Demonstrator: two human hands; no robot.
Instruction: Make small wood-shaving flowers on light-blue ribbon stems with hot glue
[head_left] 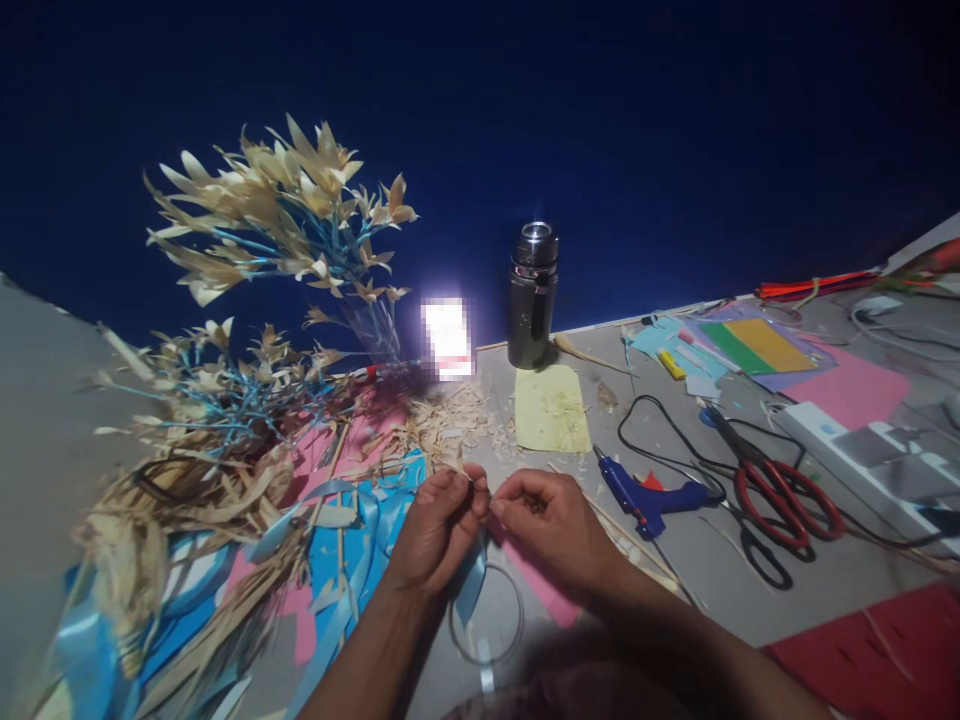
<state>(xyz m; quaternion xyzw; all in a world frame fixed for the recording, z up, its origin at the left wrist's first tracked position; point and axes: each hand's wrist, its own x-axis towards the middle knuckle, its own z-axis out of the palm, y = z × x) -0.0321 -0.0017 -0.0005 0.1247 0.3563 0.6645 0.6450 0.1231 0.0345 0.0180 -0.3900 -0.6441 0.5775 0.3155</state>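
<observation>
A grey tabletop (720, 610) fills the lower view; its far edge slants up toward the right against a dark blue backdrop (675, 130). The left side is crowded: pale dried flowers (300, 200) on blue stems rise high, and below them husks (124, 540) and blue material spread right up to the left forearm. On the right, a power strip (814, 420), red-handled scissors (752, 455) and a blue glue gun (649, 500) bound the space beside the right forearm, with a red sheet (885, 650) at the lower corner. Straight ahead stand a dark flask (531, 315) and, in front of it, a flat yellow sheet (553, 412). Bare grey shows between that sheet and the glue gun.

The left hand (442, 520) pinches a small pale piece (460, 458), which pokes up past its thumb. The right hand (551, 520) is narrow, thumb and forefinger drawn together just beside the left fingertips; whether anything sits between them, I cannot tell. A blue ribbon (470, 585) hangs below the left hand, over a thin ring (522, 613).

The piece is cream-coloured, slender and pointed, its lower part hidden by fingers.
</observation>
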